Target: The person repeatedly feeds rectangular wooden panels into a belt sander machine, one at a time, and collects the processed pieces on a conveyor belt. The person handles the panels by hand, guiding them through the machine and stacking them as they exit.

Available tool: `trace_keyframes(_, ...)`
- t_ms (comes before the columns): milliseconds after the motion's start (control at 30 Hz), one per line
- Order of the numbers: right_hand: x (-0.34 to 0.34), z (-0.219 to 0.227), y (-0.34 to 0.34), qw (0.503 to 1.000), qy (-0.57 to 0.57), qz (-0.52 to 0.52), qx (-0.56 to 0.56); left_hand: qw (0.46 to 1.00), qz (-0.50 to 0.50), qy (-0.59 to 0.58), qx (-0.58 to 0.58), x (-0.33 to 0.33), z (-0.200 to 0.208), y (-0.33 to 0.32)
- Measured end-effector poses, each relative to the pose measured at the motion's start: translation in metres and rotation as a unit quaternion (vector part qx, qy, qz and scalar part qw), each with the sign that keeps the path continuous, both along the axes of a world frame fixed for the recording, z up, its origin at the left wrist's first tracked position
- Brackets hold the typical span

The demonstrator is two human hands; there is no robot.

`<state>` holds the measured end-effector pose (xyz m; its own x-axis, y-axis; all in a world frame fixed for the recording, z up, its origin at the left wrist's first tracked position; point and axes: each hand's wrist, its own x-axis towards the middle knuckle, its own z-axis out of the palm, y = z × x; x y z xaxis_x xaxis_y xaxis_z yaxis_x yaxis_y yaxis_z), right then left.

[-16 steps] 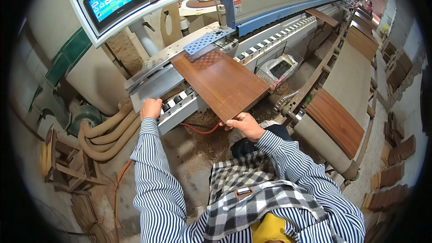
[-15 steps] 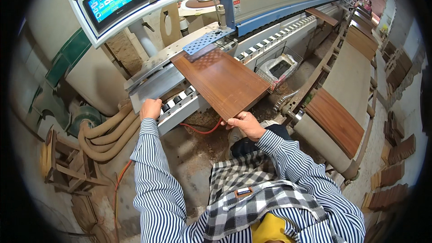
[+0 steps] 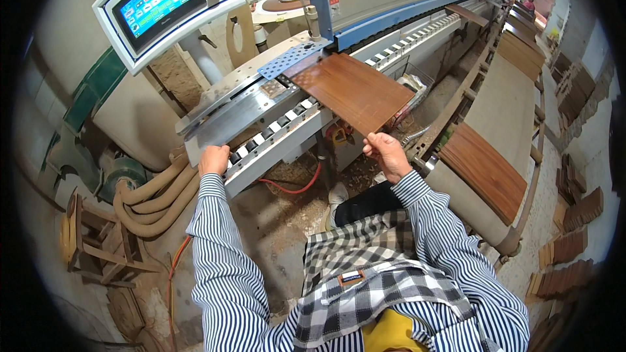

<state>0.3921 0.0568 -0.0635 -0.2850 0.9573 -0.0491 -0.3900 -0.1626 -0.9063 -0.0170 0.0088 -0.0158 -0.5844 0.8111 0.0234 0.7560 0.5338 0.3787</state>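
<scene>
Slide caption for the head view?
Right hand at the corner of a brown board, left hand beside the roller rail.

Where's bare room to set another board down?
Best: the grey conveyor belt, bare between the near board stack and the farther stack. Smaller: the metal plate between the left hand and the blue perforated plate. Crowded: beside the blue perforated plate, where the brown board lies with the right hand at its near corner.

Control panel (image 3: 163, 10) is occupying upper left of frame. At centre, a board (image 3: 355, 91) is lying across the roller track (image 3: 283, 120), right hand (image 3: 388, 154) being at its lower corner. Left hand (image 3: 214, 159) is resting at the track's lower-left end. Stacked boards (image 3: 482, 173) are lying on the conveyor (image 3: 499, 101), right.
</scene>
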Motion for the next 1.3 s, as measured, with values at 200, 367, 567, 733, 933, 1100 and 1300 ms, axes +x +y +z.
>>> trace_keyframes(200,0.038,-0.002,0.022,0.992,0.011,-0.117,-0.047,0.996,-0.082,0.047,0.005,-0.005,-0.006,0.011)
trace_keyframes(367,0.134,-0.052,-0.007,0.966,-0.071,-0.249,-0.015,0.979,-0.177,0.079,0.056,-0.04,-0.031,0.012)
trace_keyframes(567,0.305,-0.112,-0.132,0.776,-0.236,-0.581,-0.063,0.986,-0.142,0.064,0.059,-0.041,-0.029,0.013)
trace_keyframes(733,0.371,-0.118,-0.183,0.745,-0.19,-0.617,-0.165,0.994,-0.093,0.023,0.056,-0.019,-0.017,0.015)
trace_keyframes(933,0.337,-0.121,-0.172,0.627,-0.297,-0.707,-0.138,0.987,-0.141,0.059,0.058,-0.032,-0.026,0.017)
trace_keyframes(1100,0.323,-0.151,-0.177,0.739,-0.084,-0.658,-0.114,0.978,-0.159,0.128,0.034,-0.044,-0.034,0.02)
trace_keyframes(1300,0.263,-0.117,-0.2,0.857,0.051,-0.469,-0.209,0.954,-0.214,0.209,0.028,-0.049,-0.04,0.02)
